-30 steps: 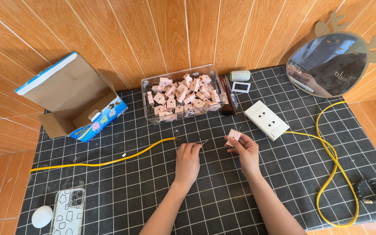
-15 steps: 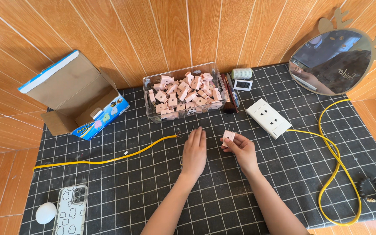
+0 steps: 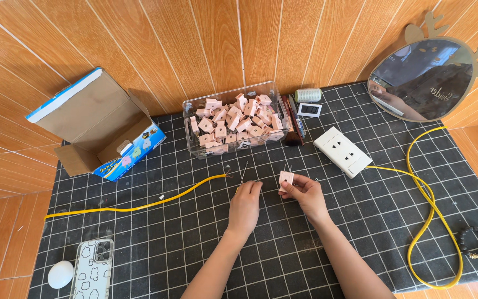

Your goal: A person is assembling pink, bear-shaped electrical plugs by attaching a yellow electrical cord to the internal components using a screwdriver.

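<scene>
The right hand [image 3: 307, 192] held a small pale pink plastic block [image 3: 286, 178] pinched in its grip between thumb and fingertips, just above the black grid-lined mat [image 3: 206, 238] covering the worktop. The left hand [image 3: 245, 204] had its grip narrowed on a thin dark wire [image 3: 243, 173] whose free end pointed up toward the clear plastic box of pink blocks [image 3: 236, 119]. Half a second before, the left hand lay flatter and a little higher on the mat, near the bare tip of the yellow cable [image 3: 139, 206]; now it sat drawn in beside the right hand, the two nearly touching, and the block stayed at about the same spot. Beyond the hands, a white socket strip [image 3: 342, 151] lay to the right with a second yellow cable [image 3: 427, 205] looping from it, an open cardboard box [image 3: 92, 124] stood to the left, and a phone in a patterned clear case [image 3: 93, 273] rested at the near left edge beside a white egg-shaped object [image 3: 61, 274].
</scene>
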